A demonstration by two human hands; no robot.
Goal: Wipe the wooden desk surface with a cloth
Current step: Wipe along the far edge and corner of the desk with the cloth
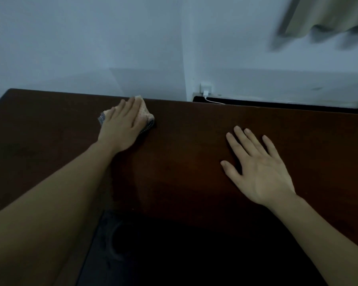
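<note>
Wooden desk (184,141): dark top, taken here as landmark, rear edge against the wall. Left hand (122,129) presses flat, fingers straight, on the cloth (146,117) at the desk's rear edge, left of centre. Right hand (258,168) lies open and empty on the desk, right of centre. Recommend even pressure in overlapping strokes. Bare surface lies open either side; white cable (213,100) behind the rear edge warrants care.

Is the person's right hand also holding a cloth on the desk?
No, the right hand lies flat and bare on the desk; only the left hand presses the cloth.
</note>
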